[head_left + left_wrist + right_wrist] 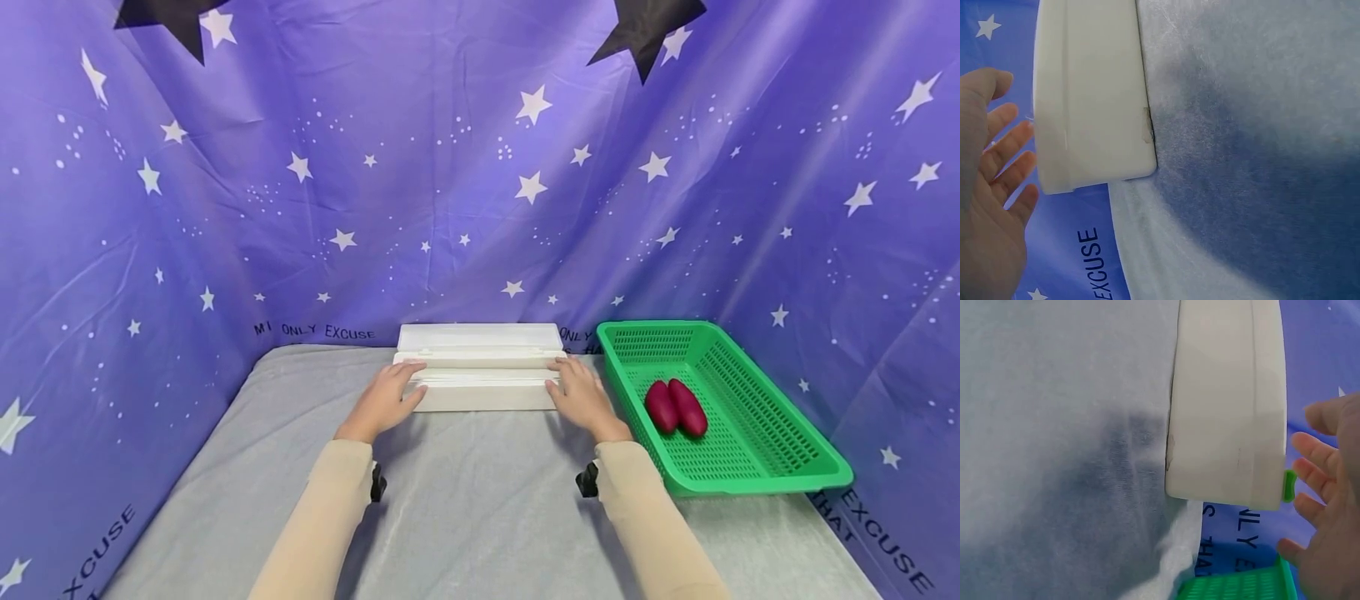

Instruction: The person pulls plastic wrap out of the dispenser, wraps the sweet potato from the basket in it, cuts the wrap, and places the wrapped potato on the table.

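Observation:
A long white cling film dispenser (487, 398) stands at the back of the grey cloth, its lid (480, 337) raised behind it. Shiny film seems to lie across its top. My left hand (384, 400) is at the left end, thumb and fingers spread over the upper edge. At the right end, my right hand (587, 402) lies likewise. Both wrist views show loosely spread fingers beside the dispenser's top; whether they touch film is unclear. A small green slider (1289, 485) shows by the top edge near my right fingers.
To the right stands a green plastic basket (757, 485) with two dark red oblong objects (676, 407) inside, close to my right forearm. A purple star-patterned curtain (450, 167) hangs behind and at both sides. Grey cloth (472, 500) covers the table.

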Motion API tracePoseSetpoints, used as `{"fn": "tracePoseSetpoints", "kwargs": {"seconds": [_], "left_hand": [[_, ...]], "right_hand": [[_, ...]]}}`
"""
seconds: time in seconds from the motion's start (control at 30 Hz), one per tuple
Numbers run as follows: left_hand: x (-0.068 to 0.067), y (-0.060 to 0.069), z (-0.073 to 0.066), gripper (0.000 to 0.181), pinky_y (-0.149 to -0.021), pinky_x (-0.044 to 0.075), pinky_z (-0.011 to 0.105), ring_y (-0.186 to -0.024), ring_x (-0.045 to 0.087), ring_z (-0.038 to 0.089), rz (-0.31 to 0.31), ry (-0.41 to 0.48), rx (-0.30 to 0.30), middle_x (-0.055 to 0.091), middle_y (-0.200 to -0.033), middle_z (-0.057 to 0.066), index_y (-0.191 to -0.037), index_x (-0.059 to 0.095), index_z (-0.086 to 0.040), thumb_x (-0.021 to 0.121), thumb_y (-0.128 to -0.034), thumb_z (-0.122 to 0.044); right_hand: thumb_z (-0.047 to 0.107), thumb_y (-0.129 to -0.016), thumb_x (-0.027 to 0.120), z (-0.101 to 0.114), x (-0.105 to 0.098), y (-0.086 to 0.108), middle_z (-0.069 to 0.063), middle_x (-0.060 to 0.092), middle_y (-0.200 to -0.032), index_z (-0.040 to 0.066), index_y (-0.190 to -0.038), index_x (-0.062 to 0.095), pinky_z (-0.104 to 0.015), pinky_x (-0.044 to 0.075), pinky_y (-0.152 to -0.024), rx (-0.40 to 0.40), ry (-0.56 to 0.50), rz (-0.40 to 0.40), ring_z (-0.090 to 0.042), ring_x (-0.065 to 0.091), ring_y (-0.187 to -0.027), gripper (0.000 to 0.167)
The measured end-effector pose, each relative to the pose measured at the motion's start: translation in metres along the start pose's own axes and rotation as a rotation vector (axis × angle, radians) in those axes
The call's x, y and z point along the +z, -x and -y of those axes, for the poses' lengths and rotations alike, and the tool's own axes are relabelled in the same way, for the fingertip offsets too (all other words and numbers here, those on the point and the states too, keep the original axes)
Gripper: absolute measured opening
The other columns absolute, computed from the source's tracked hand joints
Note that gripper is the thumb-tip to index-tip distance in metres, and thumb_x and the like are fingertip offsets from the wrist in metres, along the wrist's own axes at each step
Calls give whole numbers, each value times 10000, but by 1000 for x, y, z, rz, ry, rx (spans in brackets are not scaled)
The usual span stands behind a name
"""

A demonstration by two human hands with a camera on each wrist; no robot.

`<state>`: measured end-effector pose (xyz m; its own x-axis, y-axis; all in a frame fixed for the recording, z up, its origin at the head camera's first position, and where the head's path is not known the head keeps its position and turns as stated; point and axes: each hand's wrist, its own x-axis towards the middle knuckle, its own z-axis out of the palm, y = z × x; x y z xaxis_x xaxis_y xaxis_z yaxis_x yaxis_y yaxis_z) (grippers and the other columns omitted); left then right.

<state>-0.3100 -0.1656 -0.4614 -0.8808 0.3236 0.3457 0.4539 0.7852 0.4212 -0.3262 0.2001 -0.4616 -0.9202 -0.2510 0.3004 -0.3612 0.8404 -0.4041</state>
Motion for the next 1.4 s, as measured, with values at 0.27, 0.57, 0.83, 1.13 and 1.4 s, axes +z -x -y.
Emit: {"fn": "tracePoseSetpoints", "kwargs": {"seconds": [0.27, 0.57, 0.83, 1.13, 1.4], "left_hand": [[2, -11, 4, 431, -1133, 320, 517, -1343, 450, 385, 40, 5, -13, 561, -1406, 162, -1387, 570, -25, 595, -1017, -244], [0, -19, 6, 367, -1143, 311, 492, -1336, 460, 375, 92, 13, -50, 587, -1374, 163, -1327, 616, -1, 582, -1029, -213], [1, -22, 8, 311, -1124, 340, 486, -1299, 494, 375, 95, 18, -49, 623, -1322, 160, -1280, 648, 4, 575, -1030, -165], [-1, -24, 13, 198, -1034, 428, 488, -1154, 582, 366, 79, 15, -24, 700, -1152, 131, -1111, 719, -25, 587, -1018, -140], [2, -24, 15, 161, -964, 470, 477, -1069, 598, 333, 67, 42, -49, 714, -1046, 93, -1032, 725, -38, 603, -1012, -140]], "right_hand": [[148, -1037, 497, -6, -1, -6, -211, 490, -1435, -12, -1299, 606, -639, 274, -1091, 24, -27, -9, -419, 367, -1374, 326], [169, -1044, 484, -9, -4, -11, -193, 530, -1385, 10, -1236, 655, -632, 273, -1083, 28, -19, 30, -408, 367, -1372, 302], [141, -1007, 509, -13, -6, -17, -185, 576, -1346, 31, -1173, 708, -649, 300, -1060, -16, -3, 53, -430, 398, -1344, 281], [178, -1031, 506, -17, -16, -29, -201, 530, -1393, 53, -1180, 723, -678, 269, -1071, -7, -29, 203, -474, 336, -1355, 291], [173, -1012, 563, -20, -24, -35, -202, 581, -1291, 38, -1025, 758, -624, 314, -1061, -14, -96, 237, -469, 371, -1305, 237]]}}
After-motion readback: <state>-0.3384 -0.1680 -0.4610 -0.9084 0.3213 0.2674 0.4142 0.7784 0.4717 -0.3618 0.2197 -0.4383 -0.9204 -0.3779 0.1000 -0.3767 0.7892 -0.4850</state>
